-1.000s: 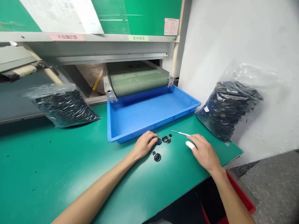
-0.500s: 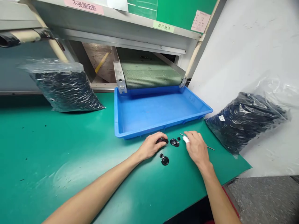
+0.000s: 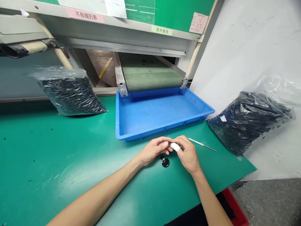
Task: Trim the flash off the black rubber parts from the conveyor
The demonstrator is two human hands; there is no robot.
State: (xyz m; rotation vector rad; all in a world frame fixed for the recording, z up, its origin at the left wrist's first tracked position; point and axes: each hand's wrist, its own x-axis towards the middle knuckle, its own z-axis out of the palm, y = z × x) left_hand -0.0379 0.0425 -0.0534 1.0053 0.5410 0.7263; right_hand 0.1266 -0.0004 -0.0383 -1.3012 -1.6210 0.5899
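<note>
My left hand [image 3: 155, 150] and my right hand [image 3: 187, 155] meet above the green mat [image 3: 58, 157], fingertips together. A small dark piece seems pinched between them, mostly hidden by my fingers. A white finger cot [image 3: 175, 146] covers one right-hand finger. Just below my hands lies a black rubber ring [image 3: 165, 162], with a smaller black piece touching its upper left. To the right of my right hand, a slim metal pick [image 3: 202, 144] rests on the mat. The other small black rings seen earlier are hidden behind my hands.
A blue plastic tray [image 3: 141, 131] stands beyond my hands, below the end of a green belt conveyor [image 3: 151, 78]. Plastic bags of black rings sit left [image 3: 70, 97] and right [image 3: 246, 124]. A red bin [image 3: 235, 204] shows below the mat's front edge.
My hands have come together above the black rings, covering those between them. The metal pick no longer passes under my right hand. The view has tilted and shifted since the oldest frame.
</note>
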